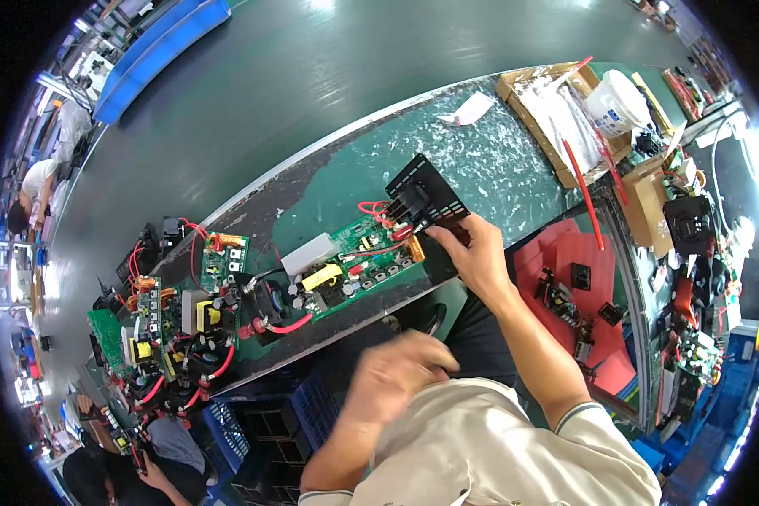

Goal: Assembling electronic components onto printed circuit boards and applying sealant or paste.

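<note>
A black slotted end panel [444, 207] is pinched between the thumb and fingers of my right hand [479, 251], tilted up over the right end of a long green circuit board [378, 280]. Red wires [373, 208] run beside the panel and the board. The board lies on the bench near its front edge and carries a grey metal block [310, 254] and a yellow transformer [322, 277]. A thick red cable [288, 325] leaves its left end. My left hand [401, 371] is close to my body, off the bench, its fingers smeared by motion.
More wired circuit boards [196, 312] crowd the bench's left end. At the far right stand a cardboard box [531, 118] with white plastic and a white bucket [617, 103]. A red sheet [535, 268] with small black parts lies right. Another person [156, 464] works at lower left.
</note>
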